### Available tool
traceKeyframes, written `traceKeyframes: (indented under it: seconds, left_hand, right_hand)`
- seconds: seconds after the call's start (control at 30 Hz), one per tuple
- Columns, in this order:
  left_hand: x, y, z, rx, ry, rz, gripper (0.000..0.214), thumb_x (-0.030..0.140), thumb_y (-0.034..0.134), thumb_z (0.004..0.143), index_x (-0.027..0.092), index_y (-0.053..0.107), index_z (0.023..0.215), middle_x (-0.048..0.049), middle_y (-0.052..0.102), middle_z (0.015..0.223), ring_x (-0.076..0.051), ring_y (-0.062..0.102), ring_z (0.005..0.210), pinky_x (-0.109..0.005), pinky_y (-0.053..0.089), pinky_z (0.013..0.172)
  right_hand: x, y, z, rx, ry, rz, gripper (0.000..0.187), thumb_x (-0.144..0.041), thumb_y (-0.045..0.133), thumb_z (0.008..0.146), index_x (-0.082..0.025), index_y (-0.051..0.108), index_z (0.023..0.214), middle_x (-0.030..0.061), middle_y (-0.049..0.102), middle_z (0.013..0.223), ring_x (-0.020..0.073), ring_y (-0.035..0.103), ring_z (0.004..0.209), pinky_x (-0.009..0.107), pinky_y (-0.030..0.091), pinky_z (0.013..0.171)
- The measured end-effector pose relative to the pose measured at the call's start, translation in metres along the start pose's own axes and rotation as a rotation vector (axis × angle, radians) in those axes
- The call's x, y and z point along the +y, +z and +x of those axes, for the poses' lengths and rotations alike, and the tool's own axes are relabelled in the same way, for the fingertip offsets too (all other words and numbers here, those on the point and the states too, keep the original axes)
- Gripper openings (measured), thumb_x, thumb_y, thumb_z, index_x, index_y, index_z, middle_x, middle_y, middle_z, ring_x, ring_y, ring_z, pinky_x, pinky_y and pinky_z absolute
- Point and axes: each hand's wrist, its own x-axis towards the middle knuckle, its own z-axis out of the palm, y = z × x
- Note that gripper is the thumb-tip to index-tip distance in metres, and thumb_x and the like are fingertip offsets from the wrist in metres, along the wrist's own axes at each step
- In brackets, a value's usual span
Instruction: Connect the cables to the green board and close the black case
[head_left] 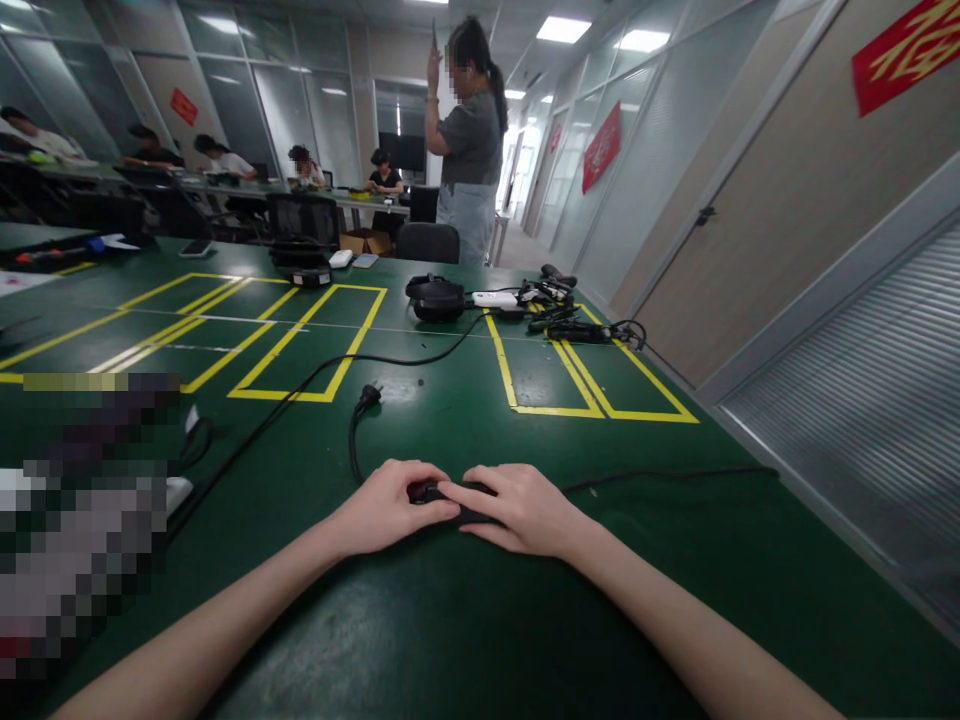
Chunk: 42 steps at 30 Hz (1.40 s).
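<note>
Both hands meet low over the green table (420,620), around a black power adapter (474,516) that they mostly cover. My left hand (384,508) is closed on its left end, thumb and fingers curved round it. Over the right end, my right hand (529,508) is closed too, its index finger reaching across the top. A short black cord with a two-pin plug (369,396) curls out beyond my left hand, the plug lying on the table. From beside my right hand a thin black cable (675,474) runs off to the right.
Yellow tape outlines (334,380) mark the table. Headphones (435,298), a white power strip (495,299) and tangled black gear (570,325) lie at the back. A long black cable (390,359) crosses the table. Blurred items fill the left edge. A person (472,140) stands beyond; others sit farther off.
</note>
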Motion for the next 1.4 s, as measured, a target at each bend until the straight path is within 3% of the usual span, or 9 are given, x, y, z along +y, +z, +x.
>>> traceKeyframes:
  seconds: [0.13, 0.27, 0.33, 0.47, 0.6, 0.77, 0.97, 1.27, 1.4]
  left_hand:
    - [-0.005, 0.007, -0.001, 0.167, 0.109, 0.021, 0.037, 0.042, 0.068, 0.09, 0.017, 0.075, 0.115, -0.0064, 0.075, 0.099, -0.022, 0.066, 0.088, -0.033, 0.053, 0.081]
    - [-0.012, 0.008, -0.004, 0.509, 0.393, 0.228, 0.04, 0.034, 0.068, 0.092, 0.02, 0.068, 0.129, -0.0123, 0.07, 0.128, -0.029, 0.059, 0.12, -0.048, 0.045, 0.107]
    - [-0.015, 0.006, -0.003, 0.557, 0.453, 0.291, 0.038, 0.032, 0.067, 0.093, 0.022, 0.067, 0.129, -0.0118, 0.071, 0.128, -0.029, 0.06, 0.12, -0.049, 0.044, 0.107]
    - [-0.018, 0.005, -0.001, 0.282, 0.439, 0.307, 0.024, 0.033, 0.059, 0.1, 0.02, 0.074, 0.113, -0.0042, 0.075, 0.086, -0.018, 0.067, 0.079, -0.031, 0.051, 0.078]
    - [-0.017, 0.01, -0.001, 0.035, 0.383, 0.317, 0.039, 0.035, 0.051, 0.104, 0.017, 0.071, 0.076, 0.0019, 0.06, 0.059, -0.01, 0.055, 0.052, -0.022, 0.04, 0.057]
    - [-0.016, 0.011, -0.002, 0.017, 0.331, 0.293, 0.049, 0.039, 0.052, 0.103, 0.017, 0.052, 0.059, 0.0072, 0.038, 0.048, -0.008, 0.041, 0.044, -0.022, 0.033, 0.053]
    - [-0.016, 0.008, -0.001, -0.011, 0.282, 0.274, 0.052, 0.044, 0.05, 0.102, 0.018, 0.046, 0.057, 0.007, 0.035, 0.049, -0.008, 0.039, 0.045, -0.022, 0.033, 0.054]
    - [-0.014, 0.007, -0.002, -0.019, 0.25, 0.295, 0.05, 0.043, 0.053, 0.1, 0.018, 0.046, 0.057, 0.0069, 0.035, 0.048, -0.008, 0.039, 0.045, -0.023, 0.03, 0.053]
    - [-0.016, 0.008, -0.001, -0.011, 0.252, 0.305, 0.049, 0.043, 0.053, 0.1, 0.018, 0.047, 0.058, 0.0069, 0.036, 0.048, -0.008, 0.04, 0.045, -0.023, 0.03, 0.053]
  right_hand:
    - [0.007, -0.003, -0.004, 0.042, -0.049, -0.094, 0.046, -0.04, 0.047, 0.107, -0.015, 0.056, 0.144, 0.0107, 0.072, 0.1, 0.0183, 0.068, 0.071, 0.03, 0.049, 0.061]
    - [0.034, -0.012, -0.021, 0.248, 0.187, 0.069, 0.048, -0.039, 0.049, 0.105, -0.016, 0.057, 0.146, 0.0084, 0.075, 0.094, 0.0178, 0.069, 0.07, 0.028, 0.053, 0.064]
    - [0.055, -0.019, -0.035, 0.421, 0.364, 0.174, 0.044, -0.04, 0.052, 0.102, -0.018, 0.065, 0.138, 0.0101, 0.078, 0.103, 0.0212, 0.074, 0.082, 0.031, 0.057, 0.073]
    - [0.099, -0.036, -0.066, 0.805, 0.803, 0.191, 0.046, -0.049, 0.059, 0.094, -0.016, 0.076, 0.121, 0.0068, 0.077, 0.083, 0.023, 0.07, 0.072, 0.035, 0.057, 0.069]
    - [0.129, -0.045, -0.095, 1.048, 1.034, 0.063, 0.058, -0.056, 0.056, 0.09, -0.01, 0.078, 0.118, 0.0034, 0.066, 0.063, 0.0203, 0.06, 0.061, 0.032, 0.052, 0.063]
    - [0.148, -0.029, -0.122, 0.811, 1.279, -0.167, 0.064, -0.061, 0.055, 0.086, -0.012, 0.079, 0.12, 0.0134, 0.077, 0.081, 0.0267, 0.067, 0.07, 0.034, 0.051, 0.064]
    - [0.162, -0.001, -0.138, 0.424, 1.498, -0.234, 0.057, -0.06, 0.058, 0.088, -0.022, 0.077, 0.126, 0.014, 0.079, 0.097, 0.0337, 0.072, 0.089, 0.041, 0.055, 0.076]
    - [0.174, 0.0, -0.161, 0.479, 1.576, -0.3, 0.06, -0.06, 0.055, 0.09, -0.022, 0.072, 0.134, 0.0169, 0.077, 0.106, 0.0372, 0.071, 0.099, 0.05, 0.055, 0.087]
    - [0.171, 0.0, -0.157, 0.404, 1.586, -0.262, 0.062, -0.058, 0.057, 0.089, -0.02, 0.068, 0.138, 0.0193, 0.075, 0.112, 0.0391, 0.07, 0.101, 0.051, 0.054, 0.086]
